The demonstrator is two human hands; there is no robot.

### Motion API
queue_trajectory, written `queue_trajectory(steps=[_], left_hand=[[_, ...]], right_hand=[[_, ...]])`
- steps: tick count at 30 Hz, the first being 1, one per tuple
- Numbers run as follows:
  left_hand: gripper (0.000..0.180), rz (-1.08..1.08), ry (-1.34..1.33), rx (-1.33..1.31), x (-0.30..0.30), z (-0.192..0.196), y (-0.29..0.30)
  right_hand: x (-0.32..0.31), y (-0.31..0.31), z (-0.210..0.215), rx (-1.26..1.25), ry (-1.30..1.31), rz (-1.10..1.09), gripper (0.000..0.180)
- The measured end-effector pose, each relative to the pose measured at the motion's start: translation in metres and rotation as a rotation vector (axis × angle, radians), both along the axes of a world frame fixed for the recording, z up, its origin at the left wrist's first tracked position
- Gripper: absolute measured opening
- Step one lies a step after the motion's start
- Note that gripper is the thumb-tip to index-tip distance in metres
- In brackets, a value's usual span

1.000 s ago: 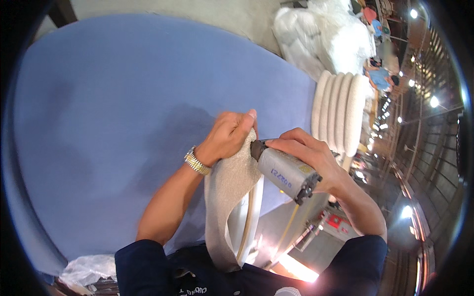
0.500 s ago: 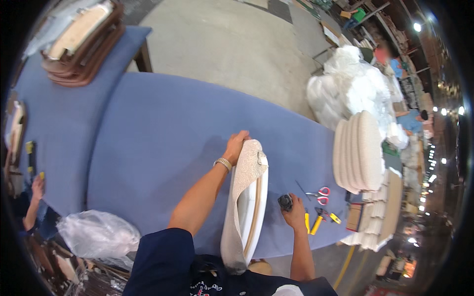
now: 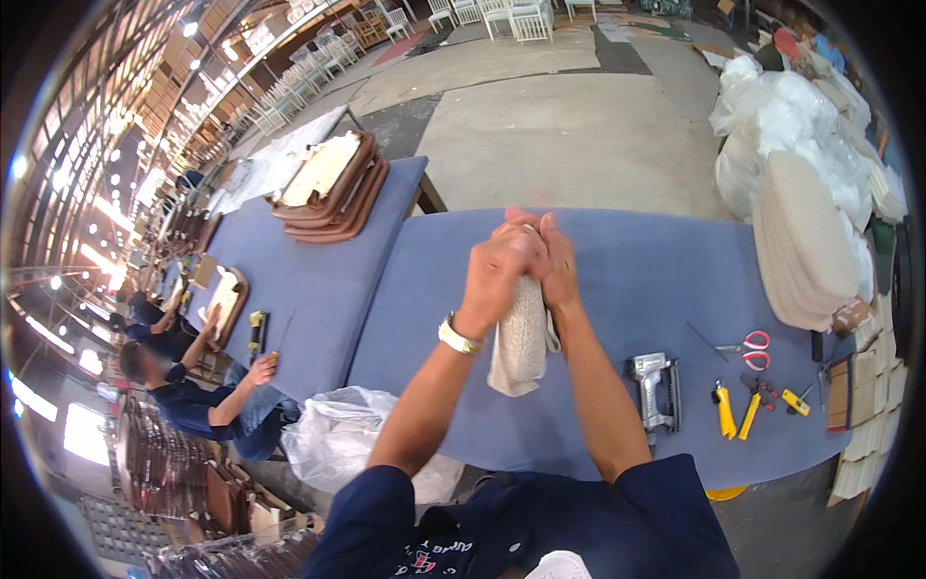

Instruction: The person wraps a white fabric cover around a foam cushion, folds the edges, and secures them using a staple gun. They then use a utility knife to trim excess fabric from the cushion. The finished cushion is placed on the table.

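A beige fabric-covered pad stands on its narrow edge over the blue padded table, seen nearly end-on. Both my hands are closed together at its far end. My left hand, with a metal watch above it, grips the pad from the left. From the right, my right hand wraps around the same end, its fingers meeting the left ones. What the fingers press on is partly hidden. A silver staple gun lies on the table to the right of my right forearm.
Right of the staple gun lie red-handled scissors, yellow-handled tools and a yellow cutter. Stacked beige pads stand at the right edge. Brown cushions are piled on the left table, where a co-worker sits. Plastic wrap bulges nearby.
My right hand has let go of the staple gun, now on the table, and joined the left on the pad. The pad has been turned and raised. The view has swung left.
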State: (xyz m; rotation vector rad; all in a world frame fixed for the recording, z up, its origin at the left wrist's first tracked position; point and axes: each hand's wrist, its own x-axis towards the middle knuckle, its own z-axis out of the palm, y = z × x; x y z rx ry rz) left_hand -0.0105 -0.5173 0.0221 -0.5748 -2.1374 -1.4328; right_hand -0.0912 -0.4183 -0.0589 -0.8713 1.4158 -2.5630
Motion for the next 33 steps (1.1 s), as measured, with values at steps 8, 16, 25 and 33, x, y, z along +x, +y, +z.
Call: queue_trajectory(steps=[8, 16, 25, 33], left_hand=[[0.070, 0.470, -0.250, 0.021, 0.122, -0.036, 0.034], [0.064, 0.750, -0.105, -0.363, 0.162, -0.030, 0.020], [0.054, 0.594, -0.284, -0.281, 0.201, 0.001, -0.018], [0.041, 0.693, -0.099, -0.212, 0.181, -0.018, -0.020]], right_hand=[[0.029, -0.003, 0.004, 0.268, 0.139, -0.515, 0.044], [0.046, 0.017, 0.041, 0.296, 0.124, -0.458, 0.034], [0.071, 0.024, 0.085, 0.575, 1.224, 0.104, 0.031], [0.072, 0.006, 0.079, 0.478, 1.436, -0.061, 0.026]])
